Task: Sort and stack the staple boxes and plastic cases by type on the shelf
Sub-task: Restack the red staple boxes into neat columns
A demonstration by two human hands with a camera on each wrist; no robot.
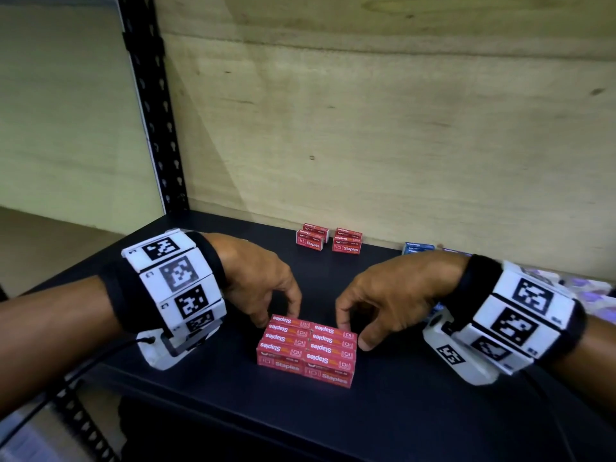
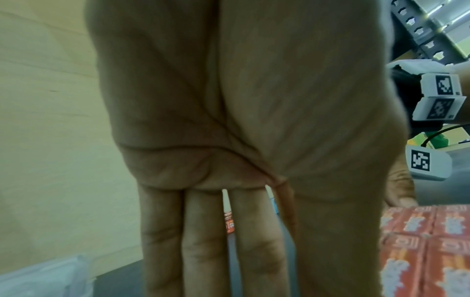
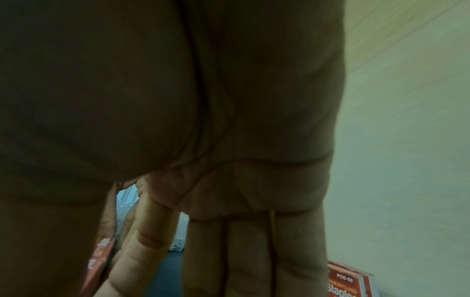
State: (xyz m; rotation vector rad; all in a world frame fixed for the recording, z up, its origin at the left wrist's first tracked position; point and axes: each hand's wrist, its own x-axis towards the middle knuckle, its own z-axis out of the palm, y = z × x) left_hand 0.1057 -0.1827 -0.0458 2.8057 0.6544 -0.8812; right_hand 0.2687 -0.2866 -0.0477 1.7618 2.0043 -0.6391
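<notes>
A block of several red staple boxes [image 1: 306, 350] lies on the black shelf [image 1: 416, 421], packed side by side in two layers. My left hand [image 1: 276, 316] sits at its far left corner, thumb beside the block [image 2: 427, 251] and fingers straight down behind it. My right hand [image 1: 355, 333] pinches the right end, thumb on the side and index finger on the far edge; the right wrist view shows a red box edge [image 3: 99, 261] between them. Two short stacks of red staple boxes [image 1: 312, 237] [image 1: 347, 240] stand at the back. Blue staple boxes [image 1: 418, 248] sit further right.
Clear plastic cases [image 1: 596, 290] lie at the right edge behind my right wrist, and another clear case [image 2: 43, 277] shows at the left. A wooden back panel [image 1: 366, 128] closes the shelf. A black perforated upright [image 1: 150, 105] stands at the left rear corner.
</notes>
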